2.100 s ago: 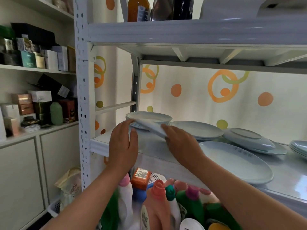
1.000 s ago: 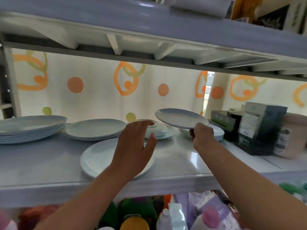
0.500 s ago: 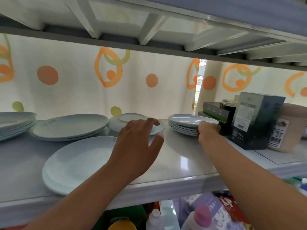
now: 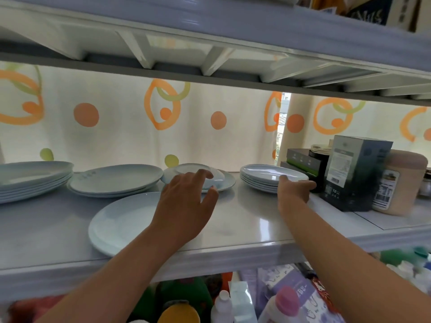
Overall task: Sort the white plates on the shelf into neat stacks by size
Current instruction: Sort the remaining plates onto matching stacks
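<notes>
Right hand (image 4: 294,191) rests at the front edge of the small stack (image 4: 270,177), thumb on the rim of the top plate, fingers curled at the stack's near side. A second ago this hand carried a single small plate in the air; that plate now lies on top of the stack. Whether the hand still pinches the rim or merely steadies it, I cannot tell. The stack looks squared up, rims aligned, just beside the dark boxes (image 4: 349,171) to its right.

Left hand (image 4: 186,206) is spread, fingers loose, holding nothing. It hovers over the shelf (image 4: 245,220), fingertips reaching the upturned bowl-like plate (image 4: 198,174) that sits on another plate at the back. It has advanced there from above the large plate (image 4: 121,220) at the front edge.

Further left: a medium stack (image 4: 112,180), then a stack of large plates (image 4: 30,178) at the frame edge.

Judgement: one small plate is now sorted. Remaining loose items appear to be the upturned piece with the plate under it, and the large front plate, which likely belongs on the far-left stack. Left hand seems set to take the upturned piece next. Risk: the inverted piece may slide on the plate beneath when lifted.
</notes>
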The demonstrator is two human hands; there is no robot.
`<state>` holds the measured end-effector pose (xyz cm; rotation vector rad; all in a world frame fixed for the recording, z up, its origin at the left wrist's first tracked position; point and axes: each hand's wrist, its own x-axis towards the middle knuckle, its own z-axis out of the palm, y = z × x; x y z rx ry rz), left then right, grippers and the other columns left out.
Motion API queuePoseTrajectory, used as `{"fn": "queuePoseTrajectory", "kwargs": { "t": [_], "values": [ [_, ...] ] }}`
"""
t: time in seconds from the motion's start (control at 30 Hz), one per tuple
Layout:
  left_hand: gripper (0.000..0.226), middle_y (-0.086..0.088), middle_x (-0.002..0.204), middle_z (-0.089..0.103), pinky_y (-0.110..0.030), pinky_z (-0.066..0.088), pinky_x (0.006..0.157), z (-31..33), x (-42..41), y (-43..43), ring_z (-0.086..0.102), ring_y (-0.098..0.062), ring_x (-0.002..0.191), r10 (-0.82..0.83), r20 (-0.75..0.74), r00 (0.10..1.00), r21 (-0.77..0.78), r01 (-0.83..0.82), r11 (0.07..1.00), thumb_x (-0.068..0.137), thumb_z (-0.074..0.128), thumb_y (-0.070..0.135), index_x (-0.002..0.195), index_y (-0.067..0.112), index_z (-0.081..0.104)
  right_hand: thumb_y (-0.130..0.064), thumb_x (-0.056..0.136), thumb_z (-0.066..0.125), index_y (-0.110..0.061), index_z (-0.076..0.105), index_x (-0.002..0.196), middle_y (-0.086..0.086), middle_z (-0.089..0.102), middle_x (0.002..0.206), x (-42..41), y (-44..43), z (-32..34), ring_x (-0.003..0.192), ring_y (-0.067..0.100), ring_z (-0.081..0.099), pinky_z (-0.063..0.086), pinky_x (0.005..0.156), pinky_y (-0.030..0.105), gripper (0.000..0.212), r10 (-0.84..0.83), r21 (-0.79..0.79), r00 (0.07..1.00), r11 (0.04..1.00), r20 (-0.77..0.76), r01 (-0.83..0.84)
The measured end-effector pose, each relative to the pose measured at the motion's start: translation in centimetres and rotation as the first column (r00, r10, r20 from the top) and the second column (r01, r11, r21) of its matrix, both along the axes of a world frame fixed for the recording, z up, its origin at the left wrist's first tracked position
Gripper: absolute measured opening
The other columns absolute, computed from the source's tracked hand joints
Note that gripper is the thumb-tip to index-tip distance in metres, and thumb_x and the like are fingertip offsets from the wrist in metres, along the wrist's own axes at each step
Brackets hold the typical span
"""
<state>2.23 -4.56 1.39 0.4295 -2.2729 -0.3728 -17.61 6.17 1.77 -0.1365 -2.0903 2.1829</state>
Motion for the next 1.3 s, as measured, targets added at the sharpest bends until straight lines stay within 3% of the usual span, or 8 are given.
{"fn": "queuePoseTrajectory", "kwargs": {
  "t": [0.1, 0.23, 0.33, 0.47, 0.63, 0.73, 0.97, 1.3],
  "values": [
    [0.031, 0.005, 0.123, 0.058, -0.036, 0.037, 0.1, -0.6, 2.4, -0.7, 0.048, -0.015, 0.115, 0.011, -0.017, 1.0, 0.042, -0.01, 0.999, 0.092, 0.034, 0.039, 0.119, 0.03, 0.047, -0.019, 0.088, 0.059, -0.006, 0.056, 0.11, 0.014, 0.062, 0.104, 4.2, -1.4, -1.1, 0.088, 0.023, 0.052, 0.044, 0.075, 0.031, 0.026, 0.273, 0.255, 0.948, 0.94, -0.166, -0.226],
    [0.028, 0.003, 0.116, 0.062, -0.03, 0.037, 0.09, -1.7, 5.3, -2.1, 0.05, -0.011, 0.103, 0.082, -0.078, 0.994, 0.071, -0.077, 0.995, 0.094, 0.037, 0.034, 0.115, 0.025, 0.052, -0.022, 0.084, 0.062, -0.014, 0.066, 0.095, -0.003, 0.06, 0.076, 9.9, -3.4, -2.0, 0.067, 0.008, 0.054, 0.039, 0.056, 0.015, 0.014, 0.634, 0.578, 0.714, 0.714, -0.296, -0.395],
    [0.028, 0.001, 0.113, 0.063, -0.029, 0.039, 0.087, -2.2, 7.3, -3.3, 0.049, -0.009, 0.096, 0.154, -0.107, 0.982, 0.091, -0.144, 0.985, 0.095, 0.036, 0.033, 0.113, 0.023, 0.054, -0.03, 0.083, 0.062, -0.014, 0.063, 0.103, 0.0, 0.064, 0.088, 12.7, -4.7, -2.5, 0.076, 0.011, 0.06, 0.046, 0.066, 0.02, 0.026, 0.731, 0.705, 0.633, 0.588, -0.255, -0.396],
    [0.028, -0.002, 0.112, 0.064, -0.029, 0.039, 0.083, -3.0, 10.0, -5.1, 0.052, -0.012, 0.098, 0.227, -0.119, 0.967, 0.15, -0.208, 0.967, 0.095, 0.036, 0.029, 0.112, 0.021, 0.056, -0.034, 0.083, 0.06, -0.005, 0.061, 0.109, 0.012, 0.067, 0.099, 13.7, -5.3, -2.5, 0.088, 0.025, 0.065, 0.052, 0.081, 0.034, 0.038, 0.693, 0.748, 0.695, 0.562, -0.192, -0.354],
    [0.025, -0.002, 0.111, 0.063, -0.029, 0.037, 0.078, -4.0, 12.1, -6.4, 0.052, -0.014, 0.096, 0.256, -0.159, 0.953, 0.285, -0.204, 0.937, 0.094, 0.038, 0.024, 0.108, 0.021, 0.059, -0.016, 0.081, 0.059, 0.001, 0.067, 0.076, 0.007, 0.062, 0.051, 13.3, -5.0, -1.9, 0.041, 0.018, 0.055, 0.051, 0.048, 0.025, 0.019, 0.7, 0.719, 0.713, 0.481, 0.029, -0.501],
    [0.024, -0.001, 0.11, 0.064, -0.028, 0.038, 0.079, -4.1, 12.5, -6.4, 0.053, -0.013, 0.097, 0.24, -0.186, 0.953, 0.312, -0.174, 0.934, 0.094, 0.039, 0.022, 0.107, 0.02, 0.06, 0.001, 0.083, 0.05, 0.008, 0.06, 0.08, 0.01, 0.057, 0.038, 12.8, -5.4, -1.7, 0.028, 0.015, 0.051, 0.045, 0.037, 0.021, 0.012, 0.736, 0.561, 0.657, 0.479, 0.163, -0.676],
    [0.025, 0.003, 0.108, 0.061, -0.026, 0.037, 0.082, -3.9, 12.1, -6.0, 0.052, -0.012, 0.099, 0.218, -0.238, 0.947, 0.288, -0.145, 0.946, 0.094, 0.039, 0.021, 0.109, 0.02, 0.059, 0.003, 0.091, 0.046, 0.007, 0.057, 0.091, 0.019, 0.055, 0.057, 13.0, -5.6, -2.4, 0.039, 0.021, 0.052, 0.043, 0.039, 0.025, 0.012, 0.743, 0.363, 0.653, 0.574, 0.146, -0.734],
    [0.034, 0.002, 0.11, 0.06, -0.028, 0.041, 0.086, -3.0, 8.7, -4.1, 0.053, -0.013, 0.102, 0.136, -0.412, 0.901, 0.233, -0.04, 0.972, 0.088, 0.031, 0.034, 0.109, 0.023, 0.056, 0.004, 0.092, 0.042, 0.001, 0.058, 0.072, 0.015, 0.052, 0.055, 10.6, -1.5, -0.1, 0.046, 0.021, 0.048, 0.04, 0.043, 0.025, 0.026, 0.66, 0.223, 0.751, 0.734, -0.013, -0.641]
  ]
}}
